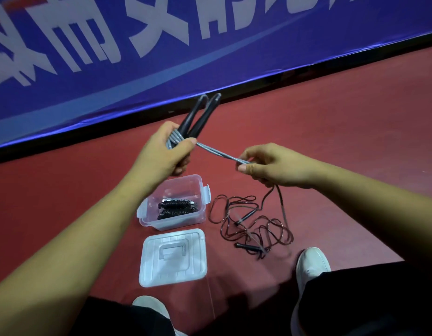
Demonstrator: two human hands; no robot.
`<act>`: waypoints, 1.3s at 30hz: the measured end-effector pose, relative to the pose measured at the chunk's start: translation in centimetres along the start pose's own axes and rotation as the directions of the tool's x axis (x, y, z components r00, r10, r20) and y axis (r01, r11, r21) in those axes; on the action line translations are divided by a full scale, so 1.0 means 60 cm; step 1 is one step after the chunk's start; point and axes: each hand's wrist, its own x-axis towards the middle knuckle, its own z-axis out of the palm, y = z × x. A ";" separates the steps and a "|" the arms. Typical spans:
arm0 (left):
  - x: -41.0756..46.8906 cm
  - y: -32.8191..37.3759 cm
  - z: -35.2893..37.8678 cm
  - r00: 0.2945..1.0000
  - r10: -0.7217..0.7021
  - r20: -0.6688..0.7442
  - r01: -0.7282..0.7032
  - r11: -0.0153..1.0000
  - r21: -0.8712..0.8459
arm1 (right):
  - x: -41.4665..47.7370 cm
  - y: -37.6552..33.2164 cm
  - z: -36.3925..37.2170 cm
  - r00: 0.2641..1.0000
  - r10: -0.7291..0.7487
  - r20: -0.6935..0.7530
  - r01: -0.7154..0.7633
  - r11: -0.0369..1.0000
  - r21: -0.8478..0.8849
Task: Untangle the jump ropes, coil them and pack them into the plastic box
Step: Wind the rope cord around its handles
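Observation:
My left hand (pixel 165 151) grips two black handles (pixel 200 112) of a grey jump rope, with several turns of the rope wound round their lower ends. The grey rope (pixel 217 152) runs taut to my right hand (pixel 270 166), which pinches it; the rest hangs down to the floor. A clear plastic box (pixel 172 203) stands open on the red floor below my hands, with a coiled black rope (pixel 176 207) inside. A dark red rope (pixel 251 224) with thin black handles lies tangled to the right of the box.
The box's white lid (pixel 173 257) lies flat on the floor in front of the box. A blue banner (pixel 137 57) with white characters runs along the far edge of the floor. My white shoes (pixel 311 265) and dark trouser legs fill the bottom of the view.

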 end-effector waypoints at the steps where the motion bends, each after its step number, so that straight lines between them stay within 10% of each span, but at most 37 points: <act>1: 0.005 -0.003 -0.009 0.999 -0.012 -0.039 0.012 1.000 0.006 | -0.002 0.000 0.001 1.000 0.008 -0.022 -0.008 1.000 0.017; 9: 0.020 -0.039 -0.034 0.995 -0.064 -0.080 0.082 0.968 0.239 | -0.014 -0.033 0.009 0.990 -0.138 -0.003 0.131 0.942 -0.309; 14: 0.013 -0.047 -0.022 0.998 0.035 -0.051 0.011 0.708 0.706 | -0.015 -0.051 0.010 0.965 -0.263 -0.006 0.235 0.872 -0.430; 25: -0.009 -0.049 0.044 0.974 -0.161 0.161 -0.106 0.308 0.946 | -0.013 -0.059 0.005 0.857 -0.470 -0.211 0.243 0.729 -0.640; 31: -0.020 -0.037 0.056 0.896 -0.205 0.394 -0.276 0.438 0.855 | -0.001 -0.044 -0.013 0.833 -0.456 -0.313 0.167 0.747 -0.644; 39: -0.035 -0.017 0.051 0.865 -0.011 0.502 -0.244 0.865 0.439 | 0.021 -0.006 -0.011 0.942 -0.108 -0.316 0.087 0.993 -0.079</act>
